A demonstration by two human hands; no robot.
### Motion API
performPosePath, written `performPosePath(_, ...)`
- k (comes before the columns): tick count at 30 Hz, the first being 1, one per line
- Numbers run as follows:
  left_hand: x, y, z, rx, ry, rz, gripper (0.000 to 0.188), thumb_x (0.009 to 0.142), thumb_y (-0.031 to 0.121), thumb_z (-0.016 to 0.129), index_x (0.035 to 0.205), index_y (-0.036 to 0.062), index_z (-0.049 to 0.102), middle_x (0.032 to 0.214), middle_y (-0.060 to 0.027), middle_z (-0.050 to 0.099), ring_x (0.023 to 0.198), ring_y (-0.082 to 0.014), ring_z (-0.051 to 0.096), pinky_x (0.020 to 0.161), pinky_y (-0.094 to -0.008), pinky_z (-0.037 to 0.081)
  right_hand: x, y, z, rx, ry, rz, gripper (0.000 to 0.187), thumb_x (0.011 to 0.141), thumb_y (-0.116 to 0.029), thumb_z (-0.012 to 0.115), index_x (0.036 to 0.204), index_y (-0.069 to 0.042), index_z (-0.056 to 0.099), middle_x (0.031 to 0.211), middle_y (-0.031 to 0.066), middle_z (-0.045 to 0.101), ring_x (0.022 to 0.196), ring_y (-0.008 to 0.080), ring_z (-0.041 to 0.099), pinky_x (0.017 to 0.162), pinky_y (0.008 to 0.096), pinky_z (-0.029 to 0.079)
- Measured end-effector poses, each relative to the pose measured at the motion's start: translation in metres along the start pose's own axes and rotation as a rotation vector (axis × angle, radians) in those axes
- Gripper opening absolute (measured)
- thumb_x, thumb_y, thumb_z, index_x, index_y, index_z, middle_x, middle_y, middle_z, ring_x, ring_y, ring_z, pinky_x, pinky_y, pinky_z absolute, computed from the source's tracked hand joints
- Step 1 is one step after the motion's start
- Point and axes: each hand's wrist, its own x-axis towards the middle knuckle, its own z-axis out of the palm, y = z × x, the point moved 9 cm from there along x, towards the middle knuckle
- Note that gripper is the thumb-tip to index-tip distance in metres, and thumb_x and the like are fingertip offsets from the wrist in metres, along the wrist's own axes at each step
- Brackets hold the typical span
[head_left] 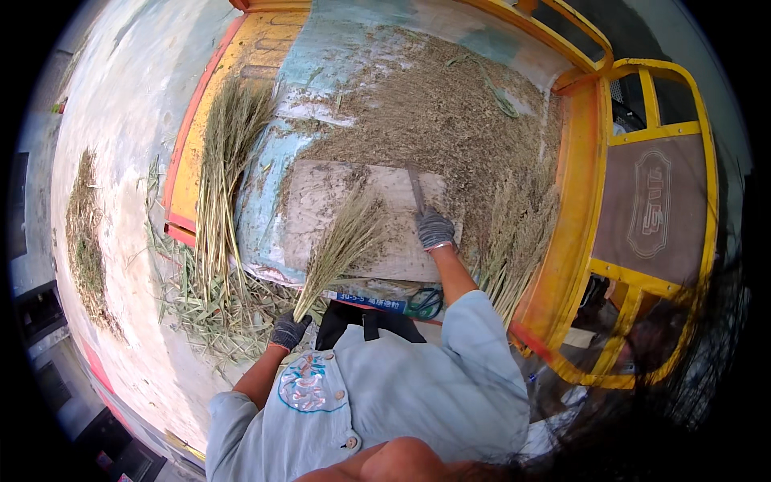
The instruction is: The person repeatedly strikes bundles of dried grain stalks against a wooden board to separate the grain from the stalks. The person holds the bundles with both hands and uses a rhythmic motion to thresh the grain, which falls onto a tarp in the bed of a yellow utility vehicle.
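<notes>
My gloved left hand (290, 331) is closed around the stalk ends of a bundle of seed-headed stalks (344, 239). The bundle's feathery heads fan out over a flat pale board (309, 201). On the board's right side, my gloved right hand (435, 227) grips a narrow flat metal strip (416, 189), perhaps a scraper or blade, pointing away from me. The strip lies apart from the bundle, to the right of its heads. Both gloves are grey and striped.
Loose seed and chaff (450, 104) cover the sheeted cart bed. One stalk pile (225, 177) lies at the left over the orange side panel, another (518, 241) at the right. Cut leaves (217, 305) litter the ground. A yellow metal frame (598, 201) borders the right side.
</notes>
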Motion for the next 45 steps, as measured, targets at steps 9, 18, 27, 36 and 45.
performPosePath(9,0.091,0.103,0.030,0.508,0.127,0.007,0.035,0.087,0.019,0.045,0.119,0.0052,0.042,0.099,-0.0232,0.055,0.081,-0.0381,0.061,0.069,-0.0460,0.050,-0.107,0.021,-0.001,0.738,0.593,0.124,0.037,0.087,-0.035,0.052,0.097,0.000,0.058,0.081,0.0221,0.063,0.076,0.0388,0.060,0.067,0.0427,0.046)
performPosePath(18,0.107,0.088,0.022,0.501,0.016,0.049,0.019,0.087,0.016,0.039,0.099,0.0077,0.051,0.085,-0.0185,0.063,0.080,-0.0358,0.063,0.069,-0.0476,0.049,-0.122,-0.099,0.061,-0.177,-0.178,-0.590,0.041,0.088,-0.040,0.042,0.092,-0.003,0.059,0.070,0.0213,0.063,0.069,0.0340,0.064,0.064,0.0482,0.047)
performPosePath(27,0.119,0.079,0.022,0.481,0.018,0.009,0.018,0.087,0.015,0.039,0.098,0.0079,0.052,0.085,-0.0195,0.063,0.080,-0.0346,0.063,0.070,-0.0452,0.050,-0.046,0.014,-0.031,-0.121,0.172,-0.029,0.036,0.088,-0.038,0.045,0.088,-0.004,0.056,0.061,0.0176,0.061,0.060,0.0324,0.063,0.056,0.0434,0.048)
performPosePath(36,0.125,0.083,0.013,0.482,0.084,0.064,0.018,0.087,0.015,0.039,0.096,0.0089,0.053,0.084,-0.0183,0.062,0.081,-0.0358,0.062,0.069,-0.0464,0.049,-0.066,-0.053,0.059,-0.226,-0.058,-0.334,0.038,0.090,-0.037,0.041,0.097,-0.004,0.058,0.069,0.0169,0.064,0.068,0.0339,0.063,0.064,0.0468,0.046)
performPosePath(45,0.102,0.092,0.034,0.343,-0.145,0.127,0.037,0.077,0.016,0.062,0.111,0.0064,0.052,0.097,-0.0189,0.063,0.091,-0.0316,0.062,0.077,-0.0413,0.049,-0.086,0.033,-0.002,0.155,0.227,0.096,0.044,0.089,-0.044,0.042,0.097,-0.002,0.054,0.070,0.0228,0.062,0.069,0.0402,0.061,0.064,0.0499,0.047)
